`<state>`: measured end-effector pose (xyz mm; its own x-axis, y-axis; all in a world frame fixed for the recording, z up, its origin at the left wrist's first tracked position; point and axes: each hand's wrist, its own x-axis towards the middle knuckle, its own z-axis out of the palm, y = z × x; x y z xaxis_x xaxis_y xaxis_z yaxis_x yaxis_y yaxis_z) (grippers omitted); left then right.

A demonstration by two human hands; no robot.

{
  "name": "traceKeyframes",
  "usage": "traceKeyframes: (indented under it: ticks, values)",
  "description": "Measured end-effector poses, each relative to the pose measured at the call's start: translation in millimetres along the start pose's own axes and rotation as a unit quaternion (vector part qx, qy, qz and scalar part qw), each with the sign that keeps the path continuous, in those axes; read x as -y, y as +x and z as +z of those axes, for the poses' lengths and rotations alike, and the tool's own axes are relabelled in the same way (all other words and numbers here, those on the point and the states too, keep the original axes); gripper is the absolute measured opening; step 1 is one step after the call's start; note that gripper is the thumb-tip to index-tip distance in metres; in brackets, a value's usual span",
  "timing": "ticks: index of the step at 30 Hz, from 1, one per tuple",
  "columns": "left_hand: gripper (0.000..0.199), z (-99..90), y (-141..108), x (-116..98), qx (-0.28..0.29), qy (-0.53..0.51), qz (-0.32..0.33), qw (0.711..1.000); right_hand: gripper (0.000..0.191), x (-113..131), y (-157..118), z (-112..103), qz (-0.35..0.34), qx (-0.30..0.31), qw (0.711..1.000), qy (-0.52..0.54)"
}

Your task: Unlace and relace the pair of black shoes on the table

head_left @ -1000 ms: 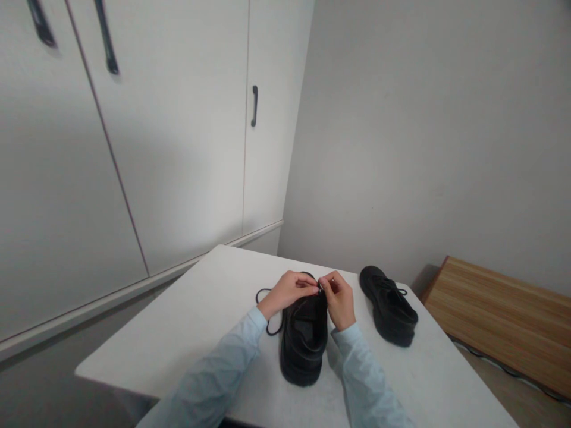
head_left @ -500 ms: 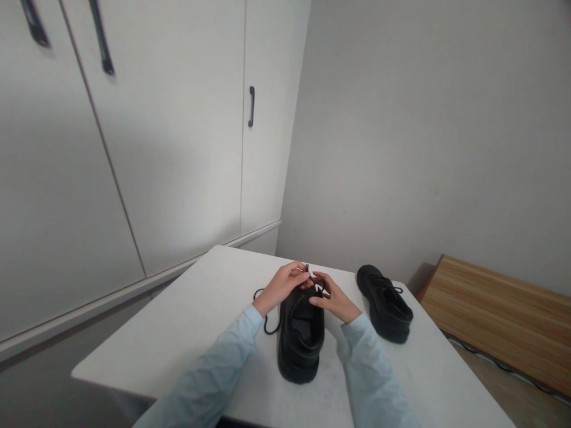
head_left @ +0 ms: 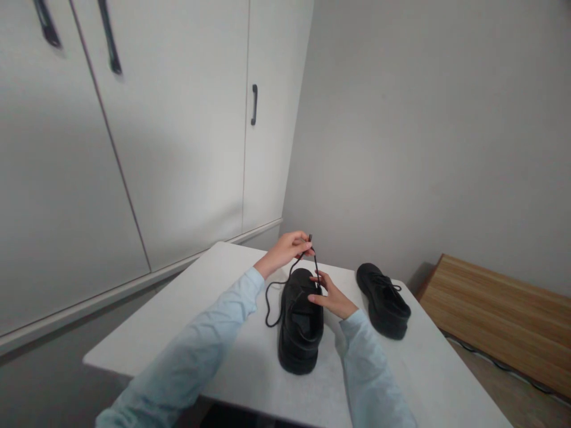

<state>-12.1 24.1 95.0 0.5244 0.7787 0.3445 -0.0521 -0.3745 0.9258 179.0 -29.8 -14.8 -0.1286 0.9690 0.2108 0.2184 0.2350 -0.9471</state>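
A black lace-up shoe [head_left: 300, 351] stands on the white table with its heel towards me. Above its toe, my left hand [head_left: 292, 248] pinches the black shoelace [head_left: 317, 264] near its tips, which stick up past the fingers. One strand runs taut down to the shoe's right eyelets; another loops loosely along the left side onto the table. At the right eyelet flap, my right hand [head_left: 332, 297] grips the shoe, thumb over the opening and fingers on the outer side. The exact finger contact is partly hidden.
A second black shoe [head_left: 384, 303], its lace tied, stands to the right on the white table [head_left: 178, 333]. White cabinets [head_left: 187, 148] with dark handles rise at the left, a grey wall [head_left: 401, 131] behind. A wooden-topped piece of furniture [head_left: 499, 321] is beyond the table's right edge.
My left hand has risen away from the shoe, drawing the shoelace up with it. My right hand stays by the eyelets, and the two hands are farther apart.
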Motion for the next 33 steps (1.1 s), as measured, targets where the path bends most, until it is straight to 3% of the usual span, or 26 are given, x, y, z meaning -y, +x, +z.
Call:
traceKeyframes:
  ticks: [14,18,33]
  values:
    - [0.007,-0.5,35.9,-90.6,0.012,0.123,0.063,0.99,0.074,-5.6,0.5,-1.2,0.001,0.004,0.999,-0.049]
    - [0.008,-0.6,42.9,-115.0,-0.013,0.134,0.087,0.987,0.072,-2.2,-1.3,-0.3,0.001,0.015,0.999,-0.05]
    - [0.005,4.5,59.7,-170.7,-0.057,0.191,0.107,0.974,0.073,1.3,-0.9,-0.2,0.015,0.035,0.994,-0.099]
